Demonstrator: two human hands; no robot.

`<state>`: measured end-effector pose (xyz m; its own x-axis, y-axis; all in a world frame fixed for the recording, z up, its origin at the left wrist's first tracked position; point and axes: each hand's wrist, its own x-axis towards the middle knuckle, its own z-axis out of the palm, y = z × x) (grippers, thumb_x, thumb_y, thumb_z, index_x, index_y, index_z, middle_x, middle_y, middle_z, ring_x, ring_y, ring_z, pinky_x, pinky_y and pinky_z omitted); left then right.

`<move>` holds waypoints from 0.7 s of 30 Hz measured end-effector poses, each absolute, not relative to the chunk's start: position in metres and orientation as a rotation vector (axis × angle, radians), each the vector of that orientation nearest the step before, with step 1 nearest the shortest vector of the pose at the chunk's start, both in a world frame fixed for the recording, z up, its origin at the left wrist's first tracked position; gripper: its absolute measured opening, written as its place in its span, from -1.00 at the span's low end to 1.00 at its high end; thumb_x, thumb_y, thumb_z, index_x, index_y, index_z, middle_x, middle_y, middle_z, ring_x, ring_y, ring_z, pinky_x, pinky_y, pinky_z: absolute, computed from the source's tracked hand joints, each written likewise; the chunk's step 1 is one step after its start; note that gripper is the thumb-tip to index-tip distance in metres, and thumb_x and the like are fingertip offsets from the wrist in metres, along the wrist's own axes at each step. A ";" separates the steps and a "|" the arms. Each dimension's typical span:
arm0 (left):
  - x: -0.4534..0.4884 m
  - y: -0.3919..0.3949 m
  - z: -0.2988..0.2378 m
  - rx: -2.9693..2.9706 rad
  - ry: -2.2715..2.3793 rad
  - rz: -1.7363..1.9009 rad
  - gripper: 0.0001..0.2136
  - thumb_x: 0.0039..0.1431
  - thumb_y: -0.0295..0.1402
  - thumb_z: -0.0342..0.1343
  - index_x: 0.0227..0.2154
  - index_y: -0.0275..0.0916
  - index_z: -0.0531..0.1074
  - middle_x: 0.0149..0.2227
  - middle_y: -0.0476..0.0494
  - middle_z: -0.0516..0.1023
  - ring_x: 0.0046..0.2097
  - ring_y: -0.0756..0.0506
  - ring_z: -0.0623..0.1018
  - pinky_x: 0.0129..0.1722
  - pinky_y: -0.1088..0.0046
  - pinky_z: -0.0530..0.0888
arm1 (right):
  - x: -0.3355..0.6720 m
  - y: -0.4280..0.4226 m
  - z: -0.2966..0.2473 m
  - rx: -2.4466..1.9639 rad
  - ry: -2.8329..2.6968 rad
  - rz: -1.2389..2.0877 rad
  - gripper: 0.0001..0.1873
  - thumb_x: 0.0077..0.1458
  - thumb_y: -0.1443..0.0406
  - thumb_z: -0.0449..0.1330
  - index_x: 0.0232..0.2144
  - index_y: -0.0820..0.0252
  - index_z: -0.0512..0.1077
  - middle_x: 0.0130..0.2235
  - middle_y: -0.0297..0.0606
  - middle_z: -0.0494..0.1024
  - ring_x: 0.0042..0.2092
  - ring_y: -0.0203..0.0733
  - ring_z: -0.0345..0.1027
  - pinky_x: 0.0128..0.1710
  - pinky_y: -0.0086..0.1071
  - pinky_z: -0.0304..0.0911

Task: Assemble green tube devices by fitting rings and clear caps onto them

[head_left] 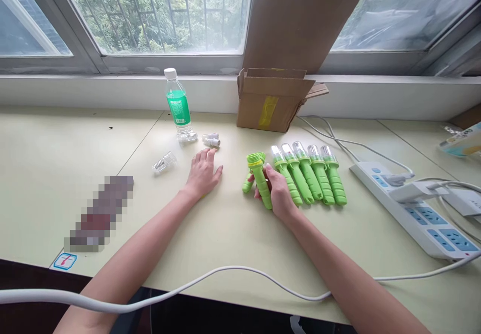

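In the head view, the right hand (280,189) grips a green handle (261,183), threaded end up, just left of five capped green handles (308,178). The left hand (202,173) rests loosely on the surface (225,234), holding nothing, fingers slightly spread, near two small white-ended pieces (211,142). The bottle (183,127) has a green label (179,107) whose white print is too small to read. A blue-bordered sticker (65,261) at the front edge bears a red mark.

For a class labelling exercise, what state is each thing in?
Right hand: closed, gripping
Held green handle: tilted, threaded end uncapped
Left hand: open, palm down
Five green handles: lying, clear caps on
Water bottle: upright, cap on
Clear caps: lying loose
Cardboard box: flaps open
Power strip: some sockets occupied
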<state>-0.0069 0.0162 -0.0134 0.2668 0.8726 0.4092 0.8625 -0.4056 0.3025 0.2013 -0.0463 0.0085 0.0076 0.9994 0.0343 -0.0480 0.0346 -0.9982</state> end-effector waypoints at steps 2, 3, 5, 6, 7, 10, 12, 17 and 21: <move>-0.006 0.017 -0.014 2.513 1.715 0.780 -0.50 0.17 -0.22 -0.04 0.14 -0.27 0.08 0.14 -0.35 0.19 0.15 -0.29 0.22 0.11 0.12 0.20 | 0.201 -0.046 0.009 -1.125 -1.165 1.212 -0.49 0.19 -0.04 -0.07 -0.39 0.26 0.41 -0.44 -0.23 0.50 -0.64 -0.33 0.26 -0.68 -0.43 0.16; -0.005 0.018 -0.015 2.524 1.722 0.762 -0.49 0.17 -0.21 -0.04 0.14 -0.27 0.07 0.15 -0.35 0.18 0.16 -0.29 0.21 0.12 0.11 0.19 | 0.201 -0.046 0.009 -1.115 -1.159 1.214 -0.50 0.19 -0.04 -0.07 -0.39 0.26 0.40 -0.42 -0.23 0.50 -0.64 -0.34 0.25 -0.69 -0.43 0.16; -0.004 0.019 -0.015 2.538 1.732 0.730 -0.47 0.16 -0.20 -0.04 0.16 -0.28 0.05 0.16 -0.37 0.16 0.19 -0.30 0.17 0.13 0.09 0.15 | 0.201 -0.045 0.010 -1.103 -1.157 1.215 -0.51 0.19 -0.04 -0.07 -0.39 0.25 0.39 -0.42 -0.23 0.49 -0.64 -0.34 0.25 -0.69 -0.43 0.15; -0.004 0.019 -0.015 2.543 1.733 0.715 -0.46 0.16 -0.19 -0.04 0.16 -0.28 0.05 0.16 -0.37 0.16 0.20 -0.30 0.15 0.15 0.08 0.13 | 0.201 -0.045 0.010 -1.100 -1.159 1.214 -0.51 0.19 -0.03 -0.07 -0.40 0.25 0.39 -0.43 -0.24 0.48 -0.64 -0.33 0.26 -0.69 -0.44 0.15; -0.003 0.020 -0.015 2.548 1.731 0.700 -0.45 0.15 -0.18 -0.03 0.16 -0.27 0.04 0.17 -0.38 0.15 0.22 -0.30 0.14 0.16 0.07 0.10 | 0.201 -0.045 0.010 -1.098 -1.159 1.213 -0.51 0.19 -0.03 -0.07 -0.41 0.25 0.38 -0.44 -0.24 0.48 -0.64 -0.33 0.26 -0.69 -0.44 0.15; -0.002 0.022 -0.014 2.535 1.713 0.660 -0.42 0.13 -0.14 -0.01 0.17 -0.24 0.03 0.19 -0.37 0.12 0.25 -0.30 0.08 0.18 0.02 0.02 | 0.203 -0.045 0.007 -1.093 -1.158 1.212 -0.50 0.20 -0.03 -0.09 -0.41 0.25 0.38 -0.44 -0.24 0.47 -0.64 -0.33 0.26 -0.69 -0.43 0.15; -0.002 0.024 -0.014 2.495 1.697 0.645 -0.39 0.11 -0.07 0.00 0.17 -0.22 0.02 0.21 -0.37 0.10 0.27 -0.31 0.04 0.18 -0.02 -0.01 | 0.203 -0.044 0.005 -1.088 -1.167 1.209 -0.49 0.20 -0.03 -0.09 -0.41 0.26 0.39 -0.45 -0.23 0.48 -0.65 -0.33 0.25 -0.70 -0.43 0.14; -0.006 0.027 -0.014 2.339 1.625 0.752 -0.35 0.10 0.05 -0.04 0.18 -0.19 0.03 0.22 -0.32 0.12 0.26 -0.29 0.08 0.19 0.03 0.01 | 0.204 -0.042 0.000 -1.112 -1.185 1.201 -0.45 0.21 -0.04 -0.12 -0.42 0.26 0.42 -0.62 -0.29 0.40 -0.66 -0.28 0.25 -0.69 -0.42 0.14; -0.012 0.031 -0.012 2.102 1.544 0.941 -0.48 0.17 -0.03 -0.06 0.13 -0.16 0.16 0.17 -0.25 0.25 0.21 -0.24 0.21 0.19 0.10 0.07 | 0.204 -0.042 -0.001 -1.122 -1.194 1.194 -0.46 0.21 -0.04 -0.12 -0.47 0.24 0.41 -0.68 -0.32 0.35 -0.65 -0.26 0.26 -0.68 -0.41 0.15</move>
<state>-0.0123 0.0309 -0.0120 0.1780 0.9384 0.2963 0.6938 -0.3332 0.6384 0.2042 -0.0424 -0.0009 0.0006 0.9982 0.0593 -0.0593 0.0593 -0.9965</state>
